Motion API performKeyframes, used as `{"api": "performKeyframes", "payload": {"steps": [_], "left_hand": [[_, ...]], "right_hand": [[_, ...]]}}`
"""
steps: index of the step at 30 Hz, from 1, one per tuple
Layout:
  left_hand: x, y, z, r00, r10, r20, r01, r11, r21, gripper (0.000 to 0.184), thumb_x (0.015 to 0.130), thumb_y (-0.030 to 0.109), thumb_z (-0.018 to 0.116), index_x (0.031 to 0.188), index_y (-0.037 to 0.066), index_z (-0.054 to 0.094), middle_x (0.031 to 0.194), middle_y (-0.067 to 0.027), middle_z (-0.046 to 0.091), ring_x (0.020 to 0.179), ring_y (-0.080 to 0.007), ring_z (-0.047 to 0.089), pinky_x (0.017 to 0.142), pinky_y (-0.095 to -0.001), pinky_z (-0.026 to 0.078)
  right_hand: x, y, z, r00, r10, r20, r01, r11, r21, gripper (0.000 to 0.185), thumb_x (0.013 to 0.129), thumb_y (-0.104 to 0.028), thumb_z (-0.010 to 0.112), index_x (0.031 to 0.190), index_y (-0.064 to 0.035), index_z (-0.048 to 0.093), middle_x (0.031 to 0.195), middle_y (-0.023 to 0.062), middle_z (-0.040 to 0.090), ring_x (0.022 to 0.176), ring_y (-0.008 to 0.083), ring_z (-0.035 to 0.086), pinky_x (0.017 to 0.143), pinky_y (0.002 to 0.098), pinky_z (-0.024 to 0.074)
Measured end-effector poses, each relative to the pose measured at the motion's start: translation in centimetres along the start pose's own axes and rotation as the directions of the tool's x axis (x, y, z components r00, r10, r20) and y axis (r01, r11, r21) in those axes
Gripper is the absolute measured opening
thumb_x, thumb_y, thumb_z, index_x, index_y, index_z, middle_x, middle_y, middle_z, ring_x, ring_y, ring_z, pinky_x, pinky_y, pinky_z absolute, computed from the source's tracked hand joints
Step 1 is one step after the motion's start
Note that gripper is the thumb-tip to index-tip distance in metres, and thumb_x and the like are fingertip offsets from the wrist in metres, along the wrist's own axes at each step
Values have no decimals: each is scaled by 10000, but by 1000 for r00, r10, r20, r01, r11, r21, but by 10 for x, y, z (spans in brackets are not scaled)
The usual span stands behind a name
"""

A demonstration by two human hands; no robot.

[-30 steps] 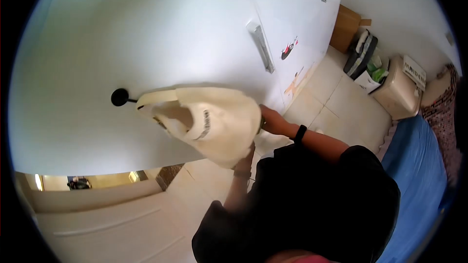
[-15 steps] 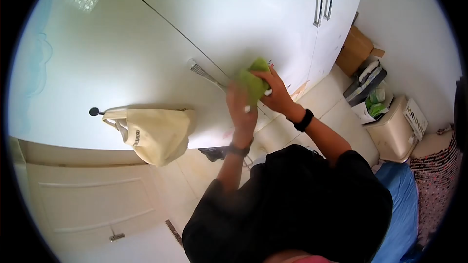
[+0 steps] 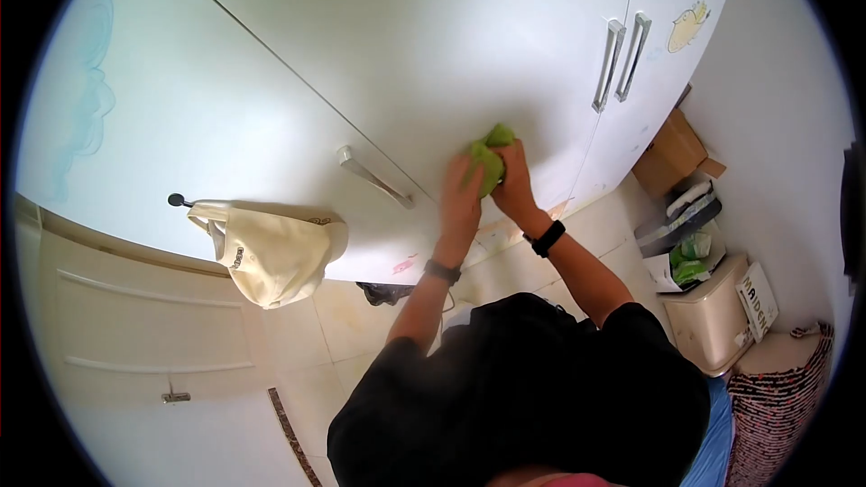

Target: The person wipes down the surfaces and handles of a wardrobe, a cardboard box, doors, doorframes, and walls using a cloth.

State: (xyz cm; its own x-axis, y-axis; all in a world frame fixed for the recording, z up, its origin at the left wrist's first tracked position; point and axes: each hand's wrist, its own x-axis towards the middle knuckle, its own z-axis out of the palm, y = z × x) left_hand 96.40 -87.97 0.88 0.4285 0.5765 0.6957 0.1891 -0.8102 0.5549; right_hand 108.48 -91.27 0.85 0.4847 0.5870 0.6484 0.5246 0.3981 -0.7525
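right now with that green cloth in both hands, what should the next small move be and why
I'd probably open out the green cloth and lay it against the white cabinet door: the left hand and right hand both hold it, it looks bunched, and the door is directly ahead. Whether it touches the door isn't clear.

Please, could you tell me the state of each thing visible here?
Green cloth: crumpled, in the hands
Right hand: closed on the cloth
Left hand: at the cloth, grip unclear
Wardrobe doors: shut
Cream fabric item: hanging from a hook
Cardboard box: one flap sticking out
Bin: lid unclear
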Motion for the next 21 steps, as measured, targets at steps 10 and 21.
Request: {"api": "performKeyframes", "payload": {"steps": [10, 21], "left_hand": [[39, 22, -21, 905, 231, -356, -157, 961, 227, 387, 809, -100, 606, 1166, 39, 657, 1285, -173, 541, 1242, -386, 489, 1031, -452, 433], [61, 22, 29, 950, 310, -31, -304, 945, 118, 395, 748, -111, 613, 1108, 39, 671, 1273, -162, 546, 1227, -384, 502, 1019, -461, 433]], "right_hand": [[39, -45, 8, 977, -93, 192, 87, 995, 42, 509, 712, -20, 721, 1182, -57, 527, 1219, 193, 524, 1080, 429, 524, 879, 440, 480], [61, -10, -59, 978, -71, 194, 99, 986, -136, 449, 759, -74, 743, 1149, -49, 521, 1175, 178, 516, 1067, 363, 534, 896, 395, 460]]}}
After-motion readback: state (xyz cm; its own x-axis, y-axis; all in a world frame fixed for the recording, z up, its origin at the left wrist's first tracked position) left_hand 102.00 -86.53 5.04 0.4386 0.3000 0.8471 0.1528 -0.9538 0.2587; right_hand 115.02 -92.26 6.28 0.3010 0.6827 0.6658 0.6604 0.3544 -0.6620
